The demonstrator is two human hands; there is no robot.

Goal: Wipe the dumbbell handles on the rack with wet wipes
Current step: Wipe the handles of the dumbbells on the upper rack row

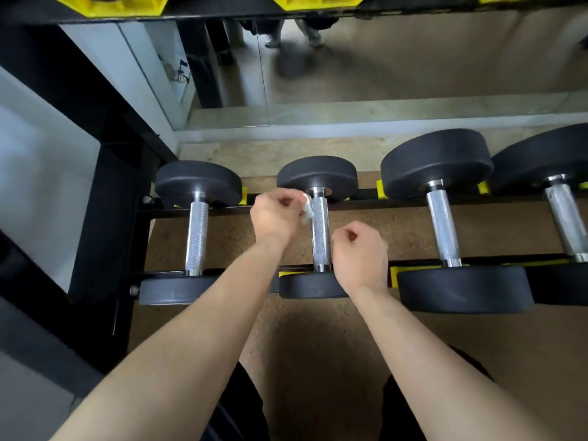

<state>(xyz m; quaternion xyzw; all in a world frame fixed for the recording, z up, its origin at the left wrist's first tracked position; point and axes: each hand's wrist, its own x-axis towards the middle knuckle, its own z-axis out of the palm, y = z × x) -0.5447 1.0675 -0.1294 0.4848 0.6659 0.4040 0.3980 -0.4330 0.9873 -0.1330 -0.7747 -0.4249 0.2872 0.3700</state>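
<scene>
left hand (pixel 275 214) and right hand (pixel 359 253) bare, forearms (pixel 191 329) bare too; black shorts (pixel 245 405) on both thighs

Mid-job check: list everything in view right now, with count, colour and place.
dumbbells: four, black heads and chrome handles, side by side on the rack
rack: one, black, rails under the dumbbell heads
cradles: several, yellow, on the rails by the heads
wipe: one, white, against the second handle from the left
mirror: one, on the wall behind the rack
floor: brown, under the rack
left hand: holds the wipe at the far end of that handle
right hand: curled, holds nothing, beside its near end
</scene>
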